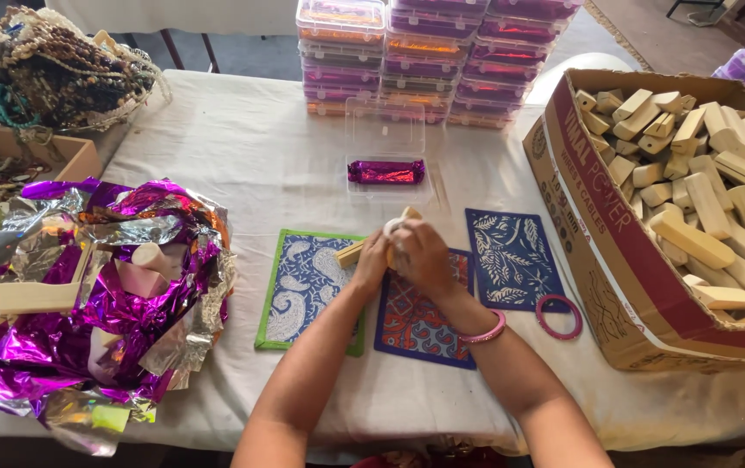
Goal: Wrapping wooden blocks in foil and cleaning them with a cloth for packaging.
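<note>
- Wooden, pale and stiff: small block (357,252) held just above the patterned mats, light by the look of it, unlikely to bend or break; smooth sides, so best gripped across the long faces.
- Left hand (371,264) clasping the block's lower end, fingers curled shut around it.
- Right hand (422,257) pinching a white ring (394,227) against the block's upper end, fingers pressed together.
- White cloth over the tabletop (242,147), soft, slightly wrinkled, likely to damp any slide.
- Crowded all round: cardboard box (615,260) of more blocks to the right, purple foil heap (87,303) to the left, stacked clear cases (433,61) behind, open case (385,173) with a foil-wrapped piece, pink bangle (559,316) near the mats.
</note>
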